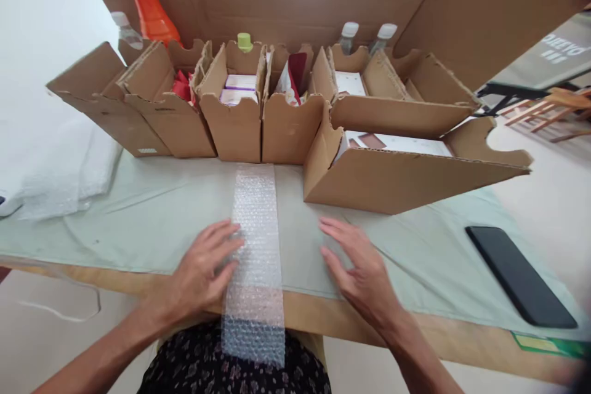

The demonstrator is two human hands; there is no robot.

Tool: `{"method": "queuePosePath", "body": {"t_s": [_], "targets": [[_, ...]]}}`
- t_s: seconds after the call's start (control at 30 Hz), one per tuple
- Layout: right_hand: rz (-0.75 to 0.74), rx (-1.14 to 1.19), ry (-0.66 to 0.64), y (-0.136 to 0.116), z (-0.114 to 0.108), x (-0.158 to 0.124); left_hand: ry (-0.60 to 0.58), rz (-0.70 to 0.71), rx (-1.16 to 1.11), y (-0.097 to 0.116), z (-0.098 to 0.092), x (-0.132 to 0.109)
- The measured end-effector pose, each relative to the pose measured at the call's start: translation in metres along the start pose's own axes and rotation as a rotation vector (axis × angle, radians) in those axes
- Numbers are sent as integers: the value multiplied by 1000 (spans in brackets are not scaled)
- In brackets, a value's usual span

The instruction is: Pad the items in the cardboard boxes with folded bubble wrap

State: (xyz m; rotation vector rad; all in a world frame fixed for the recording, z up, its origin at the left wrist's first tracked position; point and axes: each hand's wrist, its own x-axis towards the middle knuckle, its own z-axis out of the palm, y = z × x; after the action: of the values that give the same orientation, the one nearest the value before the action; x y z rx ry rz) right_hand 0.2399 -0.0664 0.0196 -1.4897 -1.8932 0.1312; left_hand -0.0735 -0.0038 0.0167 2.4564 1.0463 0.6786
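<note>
A long strip of clear bubble wrap (256,246) lies on the pale green cloth, its near end hanging over the table edge above my lap. My left hand (205,265) is at the strip's left side, fingers apart, with the fingertips at or over its edge; whether they press on it I cannot tell. To the right of the strip, my right hand (357,265) hovers over or rests on the cloth, thumb and fingers spread, holding nothing. Beyond it stands an angled cardboard box (397,175) with a white printed box (406,144) inside.
Several open cardboard bins (237,129) stand in a row at the back, holding packets and boxes. Behind them are an orange bottle (152,12) and white-capped bottles. A black phone (521,277) lies at the right. More bubble wrap (69,172) is bunched at the left.
</note>
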Motion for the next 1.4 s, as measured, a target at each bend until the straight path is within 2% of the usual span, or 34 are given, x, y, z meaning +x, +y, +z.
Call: {"method": "queuePosePath", "body": {"t_s": [0.1, 0.17, 0.2, 0.27, 0.33, 0.43, 0.5, 0.6, 0.67, 0.77, 0.87, 1.0, 1.1, 1.2, 1.3, 1.4], "targets": [[-126, -9, -232, -17, 42, 42, -121, 86, 0, 8, 11, -7], [-175, -19, -382, -19, 57, 54, -163, 105, -6, 5, 14, -6], [-189, -24, -409, -19, 58, 53, -176, 110, -14, 1, 14, -5], [-200, -37, -365, -18, 46, 38, -193, 123, -48, -8, 13, -6], [-225, -66, -304, -23, 25, 10, -189, 140, -88, -15, 13, -8], [-311, -127, -404, -43, 2, -41, -157, 160, -103, -18, 13, -11], [-348, -184, -462, -57, 6, -69, -144, 177, -86, -18, 14, -11], [-359, -247, -384, -70, 28, -88, -132, 193, -62, -17, 18, -11], [-381, -195, -295, -75, 41, -85, -124, 195, -60, -18, 21, -11], [-374, 24, -166, -83, 47, -66, -128, 185, -121, -20, 17, -9], [-188, 195, -89, -88, 46, -48, -141, 62, -312, -21, 0, -9], [88, 164, -23, -78, 55, -33, -72, -131, -555, -14, -20, -19], [108, 31, -27, -66, 70, -21, 34, -177, -420, -5, -11, -27], [32, -138, -28, -59, 77, -11, 135, -117, -191, 5, 10, -27], [7, -254, 4, -59, 67, -12, 172, -41, -18, 11, 23, -24], [-50, -234, 20, -60, 46, -22, 160, -8, 96, 11, 23, -23]]}}
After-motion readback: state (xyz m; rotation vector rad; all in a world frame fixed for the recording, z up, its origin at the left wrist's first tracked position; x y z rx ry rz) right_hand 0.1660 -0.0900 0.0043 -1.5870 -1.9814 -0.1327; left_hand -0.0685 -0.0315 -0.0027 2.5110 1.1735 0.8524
